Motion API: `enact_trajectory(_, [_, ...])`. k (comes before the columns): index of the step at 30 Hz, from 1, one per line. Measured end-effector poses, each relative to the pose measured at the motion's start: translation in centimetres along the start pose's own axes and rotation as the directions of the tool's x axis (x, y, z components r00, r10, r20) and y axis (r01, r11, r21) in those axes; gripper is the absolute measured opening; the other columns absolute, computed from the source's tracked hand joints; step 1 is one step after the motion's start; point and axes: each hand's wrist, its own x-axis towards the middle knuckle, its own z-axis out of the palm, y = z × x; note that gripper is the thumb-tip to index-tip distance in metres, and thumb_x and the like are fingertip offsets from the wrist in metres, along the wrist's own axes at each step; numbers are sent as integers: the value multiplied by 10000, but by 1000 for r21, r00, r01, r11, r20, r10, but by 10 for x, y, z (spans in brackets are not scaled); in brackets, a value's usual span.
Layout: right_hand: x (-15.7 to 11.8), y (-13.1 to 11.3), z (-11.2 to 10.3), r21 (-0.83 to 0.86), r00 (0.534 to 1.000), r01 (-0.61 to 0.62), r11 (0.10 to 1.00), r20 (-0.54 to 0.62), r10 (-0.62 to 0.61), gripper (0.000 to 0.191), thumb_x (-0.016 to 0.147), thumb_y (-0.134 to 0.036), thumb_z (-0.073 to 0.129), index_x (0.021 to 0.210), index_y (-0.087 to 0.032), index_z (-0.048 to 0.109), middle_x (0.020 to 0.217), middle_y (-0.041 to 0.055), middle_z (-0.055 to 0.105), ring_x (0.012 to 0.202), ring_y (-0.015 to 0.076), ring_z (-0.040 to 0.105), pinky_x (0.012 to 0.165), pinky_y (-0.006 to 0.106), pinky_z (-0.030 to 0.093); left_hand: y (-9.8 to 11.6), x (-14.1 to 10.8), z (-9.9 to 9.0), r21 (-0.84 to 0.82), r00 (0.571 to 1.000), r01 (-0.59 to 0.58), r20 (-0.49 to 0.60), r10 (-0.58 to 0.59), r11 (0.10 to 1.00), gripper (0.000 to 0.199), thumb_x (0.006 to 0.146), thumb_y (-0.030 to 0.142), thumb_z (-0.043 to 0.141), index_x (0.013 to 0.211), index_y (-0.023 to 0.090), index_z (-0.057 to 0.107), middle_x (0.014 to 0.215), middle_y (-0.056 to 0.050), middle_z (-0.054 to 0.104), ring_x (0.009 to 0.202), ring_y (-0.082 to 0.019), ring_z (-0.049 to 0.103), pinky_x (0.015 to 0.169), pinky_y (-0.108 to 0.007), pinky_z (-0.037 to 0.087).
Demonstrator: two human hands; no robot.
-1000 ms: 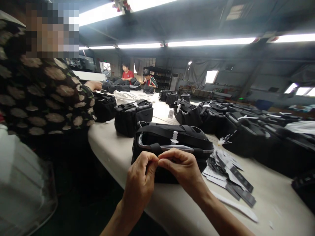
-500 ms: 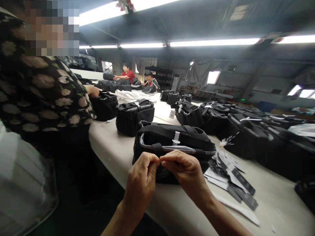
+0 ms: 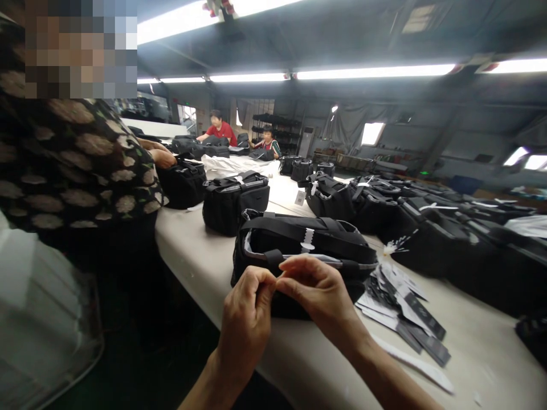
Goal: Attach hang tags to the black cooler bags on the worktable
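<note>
In front of the near black bag (image 3: 256, 273), my left hand (image 3: 248, 310) is closed in a pinch, thumb against forefinger. Whatever it pinches is too small to make out. My right hand (image 3: 320, 290) meets it at the fingertips: the thumb tip touches the left fingers while the forefinger arches above with a gap. The bag stands upright on the pale table (image 3: 192, 259), its top partly open over a light grey lining. A white band (image 3: 307, 239) wraps its dark strap. Both hands hide part of the bag's front.
Right of the bag lie a pile of black and white tags (image 3: 397, 307), a bundle of white fasteners (image 3: 395, 246) and a white strip (image 3: 414, 364). More black bags (image 3: 235, 202) line the table. A person in a flowered top (image 3: 81, 165) stands close at left; two people sit farther back.
My right forefinger has lifted away from its thumb, opening the right pinch. My left hand keeps its pinch. The person at left has shifted slightly, and the people farther back have moved.
</note>
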Motion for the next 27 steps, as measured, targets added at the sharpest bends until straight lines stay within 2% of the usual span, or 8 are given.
enact_trajectory(3, [2,-5,-5,-46,998,4,999,65,-1,119,747,-271,819,791,-201,733,731,-6,699,661,126,633,612,206,497,-1,-1,-3,-3,1000,1,5,-1,1000,115,963,180,523,858,217,551,754,50,614,654,-86,605,635,-157,457])
enact_trajectory(7, [1,-15,-11,-256,977,178,950,160,-140,20,836,-207,728,820,-196,724,753,-7,691,671,114,622,624,202,477,-4,0,-5,-20,999,17,42,-17,1000,128,964,195,523,843,220,556,736,55,619,639,-90,611,617,-164,457])
enact_trajectory(11, [-4,-18,-3,-382,946,324,866,137,-294,71,858,-155,682,793,-183,690,746,-7,662,685,109,601,644,206,456,-4,-1,-6,-44,998,21,62,-19,999,134,963,201,528,834,222,554,731,58,616,622,-86,602,595,-159,456])
enact_trajectory(16, [-8,-14,10,-256,996,76,964,-14,-83,98,843,-250,702,776,-178,697,721,3,685,658,131,624,604,216,475,-4,-6,-4,-5,999,-33,-13,33,999,119,971,172,515,872,224,555,791,46,646,693,-85,636,652,-150,478])
enact_trajectory(19, [1,-21,-1,-225,994,-54,973,77,73,175,820,-348,742,776,-178,737,708,16,706,654,153,653,581,227,487,-5,-3,-9,12,997,-79,16,79,997,107,975,167,522,909,230,579,813,44,661,726,-83,652,690,-144,491])
enact_trajectory(22, [21,-35,-17,-392,982,153,907,160,-96,100,842,-294,732,856,-204,773,820,35,743,743,173,683,679,265,523,-14,10,-21,83,986,-159,66,154,984,148,985,200,515,1068,249,627,1125,-10,674,1033,-124,656,894,-195,498])
enact_trajectory(24, [37,-41,-22,-521,921,389,760,250,-299,137,850,-224,723,979,-229,769,997,52,750,919,201,684,854,324,521,-25,22,-28,174,983,-175,82,163,969,226,997,229,492,1188,263,607,1305,-32,610,1199,-162,592,990,-254,471])
enact_trajectory(27, [56,-37,-18,-617,823,554,558,505,-259,286,845,-156,712,1119,-237,728,1123,70,731,1044,232,667,938,353,488,-44,40,-33,281,969,-185,212,127,942,257,1012,270,461,1239,282,579,1310,-16,620,1180,-175,610,945,-272,487])
